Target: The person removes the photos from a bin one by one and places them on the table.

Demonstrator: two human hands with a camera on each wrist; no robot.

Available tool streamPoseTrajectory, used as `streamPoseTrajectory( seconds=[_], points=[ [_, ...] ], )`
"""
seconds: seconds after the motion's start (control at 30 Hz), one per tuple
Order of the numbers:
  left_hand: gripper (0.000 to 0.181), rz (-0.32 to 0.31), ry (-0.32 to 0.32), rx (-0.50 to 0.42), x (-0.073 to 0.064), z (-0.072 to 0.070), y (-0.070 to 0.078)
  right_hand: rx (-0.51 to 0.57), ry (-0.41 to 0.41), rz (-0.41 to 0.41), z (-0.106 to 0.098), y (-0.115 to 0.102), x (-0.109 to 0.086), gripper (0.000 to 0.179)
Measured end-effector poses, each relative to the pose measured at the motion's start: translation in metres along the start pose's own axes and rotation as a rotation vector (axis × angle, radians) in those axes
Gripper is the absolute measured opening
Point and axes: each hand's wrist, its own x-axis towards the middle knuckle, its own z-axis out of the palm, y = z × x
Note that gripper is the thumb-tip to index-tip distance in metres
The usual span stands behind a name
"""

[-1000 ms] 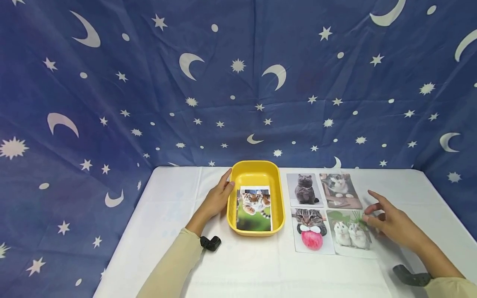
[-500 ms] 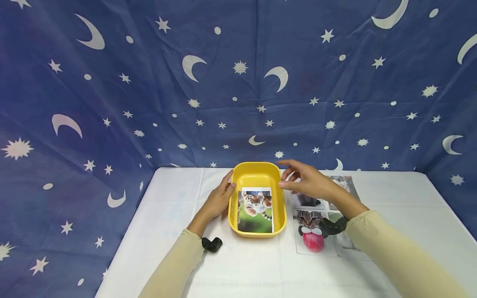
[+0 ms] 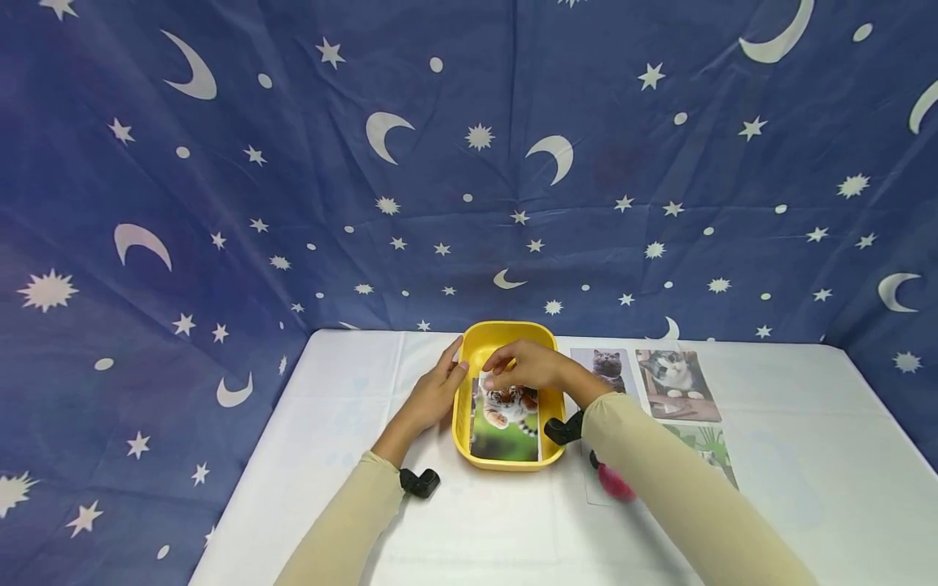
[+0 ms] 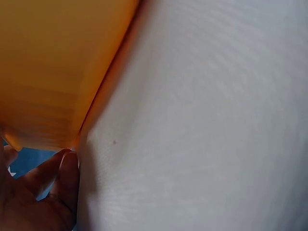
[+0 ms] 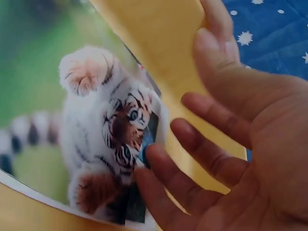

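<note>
My left hand [image 3: 431, 396] holds the left side of a yellow tray [image 3: 506, 465], thumb at the rim and fingers along the outer wall. In the left wrist view its fingers [image 4: 67, 180] lie against the tray's wall. Inside the tray lies a stack of picture cards, topped by a tiger cub card [image 3: 506, 439]. My right hand [image 3: 529, 366] reaches into the tray over the top edge of that card, fingers apart and slightly bent. In the right wrist view its fingertips [image 5: 156, 153] hover close to the card's edge, with nothing between them.
Right of the tray lie several picture cards: a grey cat card [image 3: 608, 362], a grey-and-white cat card [image 3: 677, 387], a hamster card [image 3: 714, 443] and a tabby card with a pink ball [image 3: 617, 486]. My right sleeve hides parts of them. A starry blue cloth [image 3: 469, 163] hangs behind the table.
My right hand has moved left from beside the hamster card, across the cards, into the tray. The left hand stays on the tray, and the cards lie as before.
</note>
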Motion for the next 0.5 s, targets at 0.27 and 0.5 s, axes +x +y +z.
streamPoseTrajectory(
  seconds=[0.27,0.5],
  points=[
    [0.055,-0.005,-0.006,-0.019,0.000,0.001,-0.001,-0.221,0.020,0.059,0.009,-0.008,0.007,0.023],
    [0.056,-0.003,-0.002,-0.013,0.001,0.000,-0.001,-0.139,-0.075,0.031,0.004,-0.015,-0.014,0.015]
  ],
)
